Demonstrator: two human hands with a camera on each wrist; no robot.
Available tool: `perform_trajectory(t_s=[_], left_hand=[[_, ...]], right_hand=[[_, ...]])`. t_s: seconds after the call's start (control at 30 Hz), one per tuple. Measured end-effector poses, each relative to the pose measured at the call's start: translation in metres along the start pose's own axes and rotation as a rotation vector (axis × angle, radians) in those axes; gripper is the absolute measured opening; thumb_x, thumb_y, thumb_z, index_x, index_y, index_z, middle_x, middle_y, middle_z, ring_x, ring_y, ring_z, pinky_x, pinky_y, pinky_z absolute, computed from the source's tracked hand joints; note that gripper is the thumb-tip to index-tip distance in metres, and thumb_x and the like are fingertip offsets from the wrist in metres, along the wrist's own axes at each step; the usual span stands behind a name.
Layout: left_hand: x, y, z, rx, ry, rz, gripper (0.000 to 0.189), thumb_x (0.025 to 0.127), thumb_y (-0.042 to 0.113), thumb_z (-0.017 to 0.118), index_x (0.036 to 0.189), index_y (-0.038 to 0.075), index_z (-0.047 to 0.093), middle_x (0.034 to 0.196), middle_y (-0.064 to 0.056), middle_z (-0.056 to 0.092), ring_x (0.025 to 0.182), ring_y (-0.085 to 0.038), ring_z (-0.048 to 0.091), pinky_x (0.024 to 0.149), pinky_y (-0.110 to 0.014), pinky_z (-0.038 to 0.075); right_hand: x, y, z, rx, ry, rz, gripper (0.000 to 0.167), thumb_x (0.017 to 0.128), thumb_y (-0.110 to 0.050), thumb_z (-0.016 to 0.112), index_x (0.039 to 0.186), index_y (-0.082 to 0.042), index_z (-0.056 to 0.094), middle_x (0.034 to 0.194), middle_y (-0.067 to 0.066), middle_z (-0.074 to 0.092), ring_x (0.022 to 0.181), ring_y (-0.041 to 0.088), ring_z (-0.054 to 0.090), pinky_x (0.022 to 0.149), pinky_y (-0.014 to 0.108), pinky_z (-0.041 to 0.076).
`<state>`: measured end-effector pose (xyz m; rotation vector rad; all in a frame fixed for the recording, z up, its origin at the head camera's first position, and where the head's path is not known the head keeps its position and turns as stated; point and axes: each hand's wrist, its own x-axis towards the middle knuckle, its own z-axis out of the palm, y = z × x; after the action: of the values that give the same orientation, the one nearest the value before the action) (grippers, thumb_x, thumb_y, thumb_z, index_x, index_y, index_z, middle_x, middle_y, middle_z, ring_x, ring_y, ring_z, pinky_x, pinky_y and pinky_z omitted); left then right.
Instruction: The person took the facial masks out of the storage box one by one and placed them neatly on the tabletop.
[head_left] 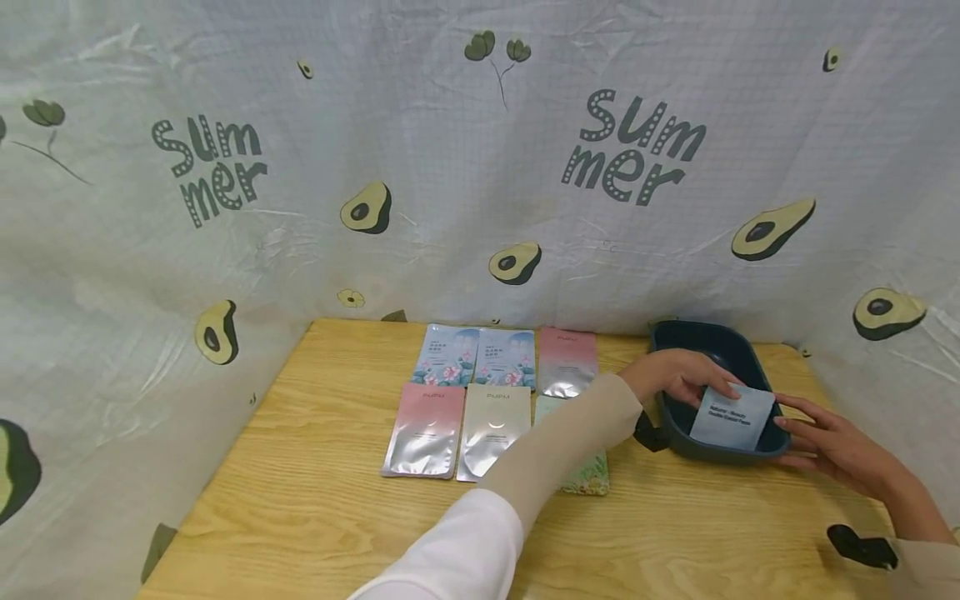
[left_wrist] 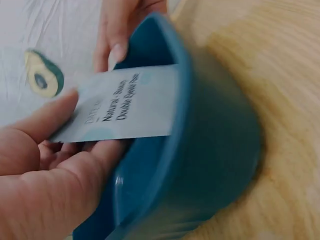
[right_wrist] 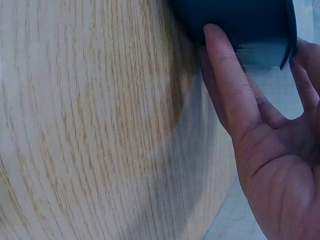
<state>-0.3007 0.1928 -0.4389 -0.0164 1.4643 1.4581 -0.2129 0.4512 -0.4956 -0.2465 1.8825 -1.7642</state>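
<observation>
My left hand [head_left: 686, 375] pinches a pale blue-grey packet [head_left: 731, 417], thumb on one face and fingers behind it. Print on the packet reads "Natural Beauty" and double eyelid paste. It is tilted over the mouth of a dark blue plastic bin [head_left: 720, 454], partly within the rim. In the left wrist view the packet [left_wrist: 125, 105] spans the bin's opening. My right hand [head_left: 832, 446] holds the bin's right side. The right wrist view shows long, nearly straight fingers [right_wrist: 232, 80] against the bin's outer wall [right_wrist: 235, 30]. The bin's floor is mostly hidden.
Left of the bin, flat sachets lie in two rows: blue floral ones [head_left: 446, 357] and a pink one [head_left: 567, 362] behind, another pink [head_left: 424, 429] and a cream one [head_left: 493, 429] in front. My left forearm covers part of a green sachet [head_left: 592, 477]. A printed curtain [head_left: 450, 167] hangs behind the wooden table [head_left: 300, 475].
</observation>
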Motion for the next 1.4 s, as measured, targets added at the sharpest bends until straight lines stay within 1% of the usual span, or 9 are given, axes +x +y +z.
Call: perform_trajectory(t_s=[0.13, 0.3, 0.4, 0.57, 0.7, 1.07, 1.2, 1.37, 1.4], left_hand=[[-0.006, -0.012, 0.008, 0.019, 0.09, 0.133, 0.027, 0.1, 0.0, 0.061, 0.125, 0.001, 0.071, 0.105, -0.017, 0.074, 0.093, -0.025, 0.068, 0.088, -0.041, 0.054], [-0.008, -0.029, 0.016, 0.006, 0.248, 0.323, 0.02, 0.098, 0.004, 0.067, 0.115, -0.001, 0.076, 0.098, -0.013, 0.075, 0.08, -0.02, 0.068, 0.074, -0.037, 0.054], [-0.009, -0.036, 0.02, -0.035, 0.322, 0.403, 0.017, 0.096, 0.007, 0.07, 0.11, -0.001, 0.078, 0.091, -0.011, 0.075, 0.076, -0.018, 0.067, 0.07, -0.035, 0.055], [-0.01, -0.043, 0.026, -0.071, 0.394, 0.481, 0.014, 0.094, 0.009, 0.074, 0.102, -0.001, 0.08, 0.086, -0.011, 0.076, 0.075, -0.018, 0.071, 0.064, -0.033, 0.057], [-0.013, -0.042, 0.026, -0.028, 0.445, 0.506, 0.015, 0.094, 0.013, 0.074, 0.101, 0.001, 0.081, 0.083, -0.009, 0.076, 0.072, -0.016, 0.071, 0.06, -0.03, 0.055], [-0.033, -0.032, 0.009, 0.023, 0.434, 0.612, 0.019, 0.097, 0.016, 0.071, 0.109, 0.004, 0.08, 0.089, -0.008, 0.078, 0.076, -0.015, 0.073, 0.059, -0.027, 0.056], [-0.043, -0.028, 0.001, -0.027, 0.416, 0.637, 0.02, 0.096, 0.015, 0.071, 0.11, 0.002, 0.079, 0.092, -0.008, 0.078, 0.076, -0.015, 0.073, 0.06, -0.028, 0.056], [-0.058, -0.024, -0.01, -0.071, 0.402, 0.657, 0.021, 0.097, 0.015, 0.071, 0.111, 0.002, 0.078, 0.094, -0.008, 0.078, 0.077, -0.014, 0.072, 0.064, -0.028, 0.056], [-0.061, -0.023, -0.012, -0.065, 0.403, 0.661, 0.021, 0.097, 0.016, 0.071, 0.111, 0.002, 0.078, 0.094, -0.008, 0.078, 0.076, -0.013, 0.071, 0.064, -0.027, 0.056]], right_hand=[[0.0, 0.0, 0.0, -0.008, 0.01, 0.006, 0.041, 0.112, -0.015, 0.04, 0.138, -0.047, 0.045, 0.121, -0.024, 0.054, 0.106, 0.019, 0.07, 0.088, 0.043, 0.058], [0.001, 0.0, 0.001, -0.011, 0.008, 0.005, 0.041, 0.112, -0.015, 0.04, 0.138, -0.047, 0.045, 0.121, -0.024, 0.055, 0.106, 0.019, 0.07, 0.089, 0.044, 0.058], [0.002, -0.001, 0.001, 0.004, -0.001, 0.0, 0.04, 0.112, -0.014, 0.04, 0.136, -0.046, 0.045, 0.121, -0.022, 0.057, 0.106, 0.02, 0.07, 0.089, 0.044, 0.058], [0.003, -0.002, 0.002, 0.029, -0.003, 0.016, 0.037, 0.112, -0.015, 0.041, 0.134, -0.045, 0.044, 0.12, -0.018, 0.06, 0.106, 0.02, 0.07, 0.09, 0.044, 0.058], [0.003, -0.002, 0.002, 0.027, -0.011, 0.009, 0.039, 0.112, -0.015, 0.04, 0.134, -0.046, 0.045, 0.12, -0.019, 0.059, 0.106, 0.019, 0.07, 0.09, 0.044, 0.058], [0.002, -0.003, 0.004, 0.067, -0.07, -0.019, 0.045, 0.113, -0.012, 0.035, 0.134, -0.048, 0.051, 0.122, -0.016, 0.061, 0.108, 0.021, 0.07, 0.09, 0.044, 0.057], [0.003, -0.003, 0.004, -0.007, -0.025, 0.018, 0.043, 0.113, -0.015, 0.037, 0.139, -0.048, 0.047, 0.122, -0.013, 0.058, 0.107, 0.02, 0.07, 0.09, 0.045, 0.057], [0.004, -0.001, 0.005, -0.116, 0.052, 0.059, 0.047, 0.112, -0.019, 0.042, 0.151, -0.045, 0.036, 0.14, 0.01, 0.039, 0.107, 0.016, 0.069, 0.091, 0.046, 0.057], [0.004, 0.0, 0.004, -0.123, 0.055, 0.056, 0.048, 0.112, -0.019, 0.042, 0.154, -0.042, 0.035, 0.141, 0.009, 0.039, 0.107, 0.016, 0.069, 0.09, 0.046, 0.057]])
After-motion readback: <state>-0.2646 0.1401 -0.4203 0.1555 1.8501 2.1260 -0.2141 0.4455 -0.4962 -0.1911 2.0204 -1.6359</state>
